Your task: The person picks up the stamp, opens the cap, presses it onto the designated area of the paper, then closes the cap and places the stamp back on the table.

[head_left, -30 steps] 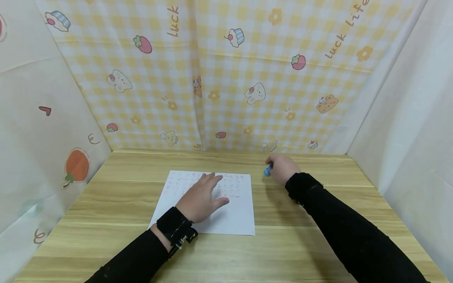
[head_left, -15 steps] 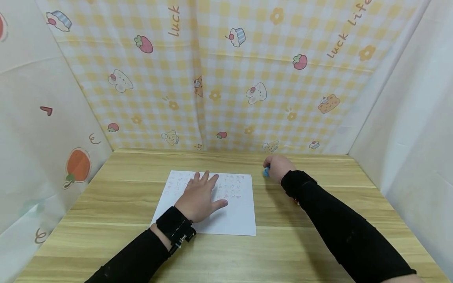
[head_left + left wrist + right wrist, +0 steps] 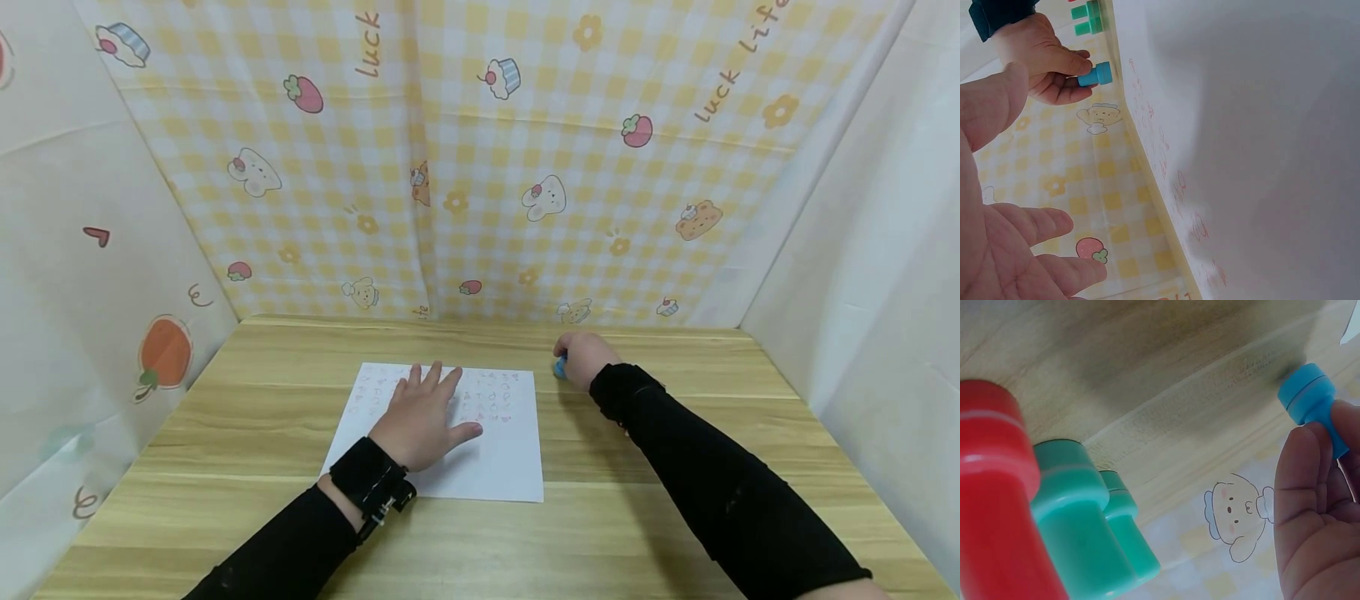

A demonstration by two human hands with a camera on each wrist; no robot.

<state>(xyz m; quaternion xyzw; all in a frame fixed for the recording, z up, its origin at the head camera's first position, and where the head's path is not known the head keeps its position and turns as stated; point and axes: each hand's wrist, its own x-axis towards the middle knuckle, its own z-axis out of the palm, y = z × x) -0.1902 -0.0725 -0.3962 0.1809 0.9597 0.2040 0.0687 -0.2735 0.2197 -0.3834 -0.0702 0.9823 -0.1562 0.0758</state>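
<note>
In the head view my right hand [image 3: 590, 361] is just beyond the right edge of a white sheet of paper [image 3: 495, 467], low over the table. It pinches a small blue stamp [image 3: 1307, 394] between thumb and fingers, broad end facing the tabletop. Whether the stamp touches the wood, I cannot tell. My left hand [image 3: 417, 427] is over the paper with fingers spread, holding nothing. Several rows of small reddish marks [image 3: 491, 397] run across the paper's upper part, partly covered by that hand.
A red stamp [image 3: 997, 462] and two green stamps [image 3: 1075, 506] stand near the right hand in the right wrist view; the right arm hides them in the head view. Behind the wooden table [image 3: 225, 517] hangs a yellow checked cloth [image 3: 480, 167].
My right hand has shifted slightly left, carrying the blue stamp. The left hand has turned a little, its fingers now more spread over the paper.
</note>
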